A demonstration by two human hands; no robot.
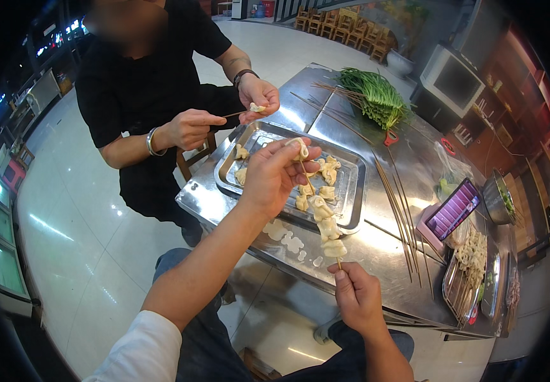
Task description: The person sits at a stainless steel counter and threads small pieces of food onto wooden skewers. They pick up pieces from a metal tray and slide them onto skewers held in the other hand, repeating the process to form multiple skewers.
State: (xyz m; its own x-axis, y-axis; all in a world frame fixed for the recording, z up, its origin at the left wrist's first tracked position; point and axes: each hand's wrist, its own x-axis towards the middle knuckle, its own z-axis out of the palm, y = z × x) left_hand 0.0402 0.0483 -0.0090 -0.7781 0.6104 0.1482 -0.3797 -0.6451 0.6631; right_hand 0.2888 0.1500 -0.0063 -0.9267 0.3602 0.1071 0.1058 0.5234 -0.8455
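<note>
My right hand (357, 291) grips the lower end of a thin skewer (339, 262). Several pale, folded food pieces (326, 224) are threaded along its middle. At the skewer's upper end, my left hand (275, 172) pinches another pale folded piece (299, 147) between thumb and fingers; whether the tip has gone through it I cannot tell. Below my left hand a rectangular metal tray (358, 191) holds several more loose pieces (329, 169), partly hidden by that hand.
Opposite, a co-worker's hands (258, 98) hold another skewer and piece. On the steel table (351, 267) lie bare skewers (396, 215), a bundle of green vegetables (375, 98), a propped phone (452, 210), a metal bowl (497, 196) and a tray of filled skewers (451, 286).
</note>
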